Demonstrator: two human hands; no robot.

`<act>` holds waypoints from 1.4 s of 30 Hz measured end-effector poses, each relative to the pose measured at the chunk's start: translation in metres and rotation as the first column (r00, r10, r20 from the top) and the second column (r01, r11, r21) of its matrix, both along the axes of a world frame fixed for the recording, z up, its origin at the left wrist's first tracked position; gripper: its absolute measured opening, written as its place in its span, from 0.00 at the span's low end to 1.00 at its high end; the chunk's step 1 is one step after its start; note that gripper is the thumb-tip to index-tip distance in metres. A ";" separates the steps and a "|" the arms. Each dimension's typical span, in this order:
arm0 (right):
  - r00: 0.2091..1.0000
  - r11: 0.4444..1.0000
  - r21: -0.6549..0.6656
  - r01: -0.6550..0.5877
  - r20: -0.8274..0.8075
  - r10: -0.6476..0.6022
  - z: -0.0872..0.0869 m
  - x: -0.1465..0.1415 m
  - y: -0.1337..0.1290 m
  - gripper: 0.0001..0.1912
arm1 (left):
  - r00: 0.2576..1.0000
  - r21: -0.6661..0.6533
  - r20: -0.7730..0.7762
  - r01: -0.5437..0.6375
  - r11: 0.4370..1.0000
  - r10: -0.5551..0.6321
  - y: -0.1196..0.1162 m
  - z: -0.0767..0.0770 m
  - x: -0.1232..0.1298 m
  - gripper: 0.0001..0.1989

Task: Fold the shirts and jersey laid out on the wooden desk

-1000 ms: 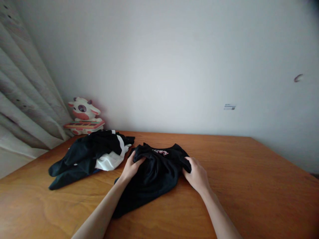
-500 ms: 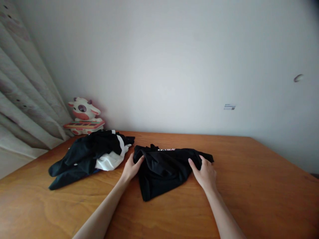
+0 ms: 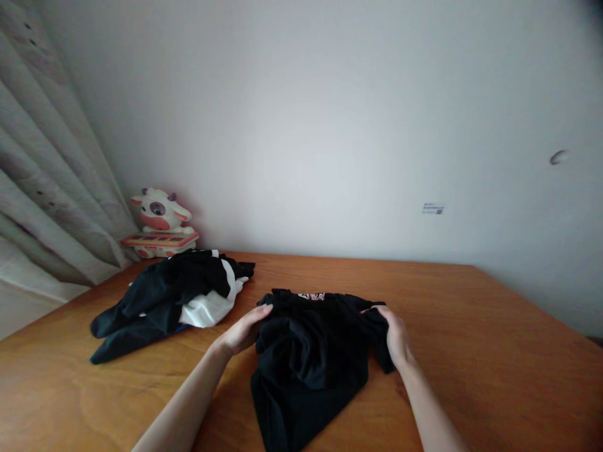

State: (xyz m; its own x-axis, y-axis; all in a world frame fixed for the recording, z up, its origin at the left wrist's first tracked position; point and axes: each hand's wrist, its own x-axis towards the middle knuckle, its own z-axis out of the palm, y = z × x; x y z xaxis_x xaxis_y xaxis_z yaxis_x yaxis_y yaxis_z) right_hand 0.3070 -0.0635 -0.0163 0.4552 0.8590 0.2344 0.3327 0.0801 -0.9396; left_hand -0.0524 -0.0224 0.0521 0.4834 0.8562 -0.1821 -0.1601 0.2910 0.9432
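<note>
A crumpled black T-shirt (image 3: 325,358) with a small white and red print near its far edge lies in front of me, its lower part spread toward me on the wooden table. My left hand (image 3: 247,328) grips its left side, thumb on top and the other fingers hidden under the cloth. On the opposite side, my right hand (image 3: 393,333) has its fingers closed on the fabric, and a sleeve-like piece hangs beside it. The shirt's middle is bunched up in folds between both hands.
Left of the shirt lies a heap of black and white clothes (image 3: 164,295). Behind it a toy cow with a keyboard (image 3: 162,223) stands against the wall. A patterned curtain (image 3: 51,176) hangs at the left. The wooden table (image 3: 471,364) extends to the right.
Both hands have lifted the T-shirt's sides and drawn it toward me. Its near corner has come closer, and more folds and a hanging sleeve-like piece now show. The clothes heap stays put.
</note>
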 end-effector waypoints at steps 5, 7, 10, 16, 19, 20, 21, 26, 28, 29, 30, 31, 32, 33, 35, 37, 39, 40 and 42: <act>0.974 0.987 0.005 0.160 0.159 -0.158 0.001 0.001 0.000 0.33 | 0.911 0.087 -0.169 -0.366 0.926 0.376 0.015 -0.007 -0.005 0.23; 0.947 0.982 -0.004 0.187 0.267 -0.179 -0.003 -0.002 0.001 0.36 | 0.834 0.211 -0.235 -0.458 0.864 0.499 0.022 -0.017 -0.005 0.21; 0.930 0.970 -0.145 0.198 0.342 -0.139 -0.010 -0.003 0.003 0.41 | 0.793 0.341 -0.249 -0.466 0.816 0.557 0.031 -0.030 -0.007 0.21; 0.906 0.938 -0.328 0.115 0.422 0.036 -0.008 -0.002 0.002 0.24 | 0.877 0.284 -0.160 -0.399 0.872 0.453 0.034 -0.032 -0.010 0.27; 0.823 0.969 -0.157 0.188 0.565 -0.068 -0.005 -0.007 0.000 0.18 | 0.914 0.174 -0.095 -0.375 0.911 0.394 0.031 -0.026 -0.009 0.23; 0.794 0.975 -0.091 0.203 0.597 -0.109 -0.004 -0.008 -0.001 0.17 | 0.921 0.157 -0.068 -0.369 0.916 0.383 0.030 -0.024 -0.009 0.22; 0.779 0.979 -0.039 0.201 0.612 -0.136 -0.003 -0.010 -0.001 0.19 | 0.925 0.148 -0.046 -0.368 0.918 0.378 0.029 -0.021 -0.008 0.22; 0.860 0.995 -0.052 0.081 0.508 -0.043 -0.002 -0.009 -0.001 0.24 | 0.924 0.086 -0.014 -0.381 0.921 0.383 0.025 -0.012 -0.003 0.22; 0.906 0.991 -0.103 0.089 0.421 -0.038 -0.003 -0.006 -0.001 0.21 | 0.931 0.056 0.026 -0.364 0.930 0.364 0.021 -0.009 -0.002 0.20; 0.923 0.986 -0.123 0.114 0.381 -0.059 -0.003 -0.005 -0.001 0.21 | 0.935 0.045 0.048 -0.354 0.934 0.352 0.019 -0.008 -0.003 0.19; 0.934 0.980 -0.142 0.140 0.348 -0.083 -0.002 -0.003 -0.001 0.23 | 0.936 0.037 0.066 -0.348 0.937 0.345 0.017 -0.008 -0.003 0.18; 0.941 0.975 -0.163 0.150 0.325 -0.090 -0.001 -0.002 -0.001 0.25 | 0.935 0.027 0.076 -0.349 0.937 0.346 0.016 -0.008 -0.003 0.17; 0.948 0.972 -0.193 0.132 0.310 -0.068 0.001 -0.002 -0.002 0.27 | 0.932 0.017 0.081 -0.356 0.934 0.354 0.014 -0.008 -0.003 0.17; 0.954 0.969 -0.228 0.090 0.300 -0.018 0.004 -0.002 -0.003 0.27 | 0.927 0.003 0.084 -0.367 0.930 0.365 0.014 -0.008 -0.003 0.17; 0.949 0.952 -0.305 -0.014 0.296 0.108 0.010 -0.004 -0.006 0.26 | 0.911 -0.031 0.089 -0.401 0.915 0.402 0.015 -0.009 -0.003 0.18; 0.925 0.928 -0.364 -0.075 0.323 0.201 0.015 -0.007 -0.009 0.31 | 0.889 -0.034 0.098 -0.446 0.894 0.447 0.019 -0.011 -0.002 0.19; 0.903 0.927 -0.364 -0.094 0.361 0.234 0.017 -0.010 -0.010 0.31 | 0.872 -0.004 0.080 -0.484 0.875 0.482 0.025 -0.014 -0.003 0.21; 0.898 0.934 -0.339 -0.111 0.369 0.241 0.017 -0.012 -0.011 0.29 | 0.875 0.008 0.051 -0.483 0.876 0.482 0.028 -0.017 -0.004 0.21; 0.903 0.949 -0.270 -0.162 0.348 0.253 0.017 -0.014 -0.011 0.23 | 0.887 0.022 -0.033 -0.461 0.887 0.461 0.034 -0.022 -0.006 0.22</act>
State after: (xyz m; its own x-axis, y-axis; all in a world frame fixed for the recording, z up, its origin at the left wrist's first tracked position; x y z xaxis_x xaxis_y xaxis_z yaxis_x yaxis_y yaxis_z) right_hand 0.2934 -0.0741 0.0005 0.1783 0.9744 0.1370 0.6622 -0.0158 -0.7492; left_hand -0.0589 0.0113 0.0297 0.0271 0.9834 -0.1795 -0.2390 0.1808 0.9541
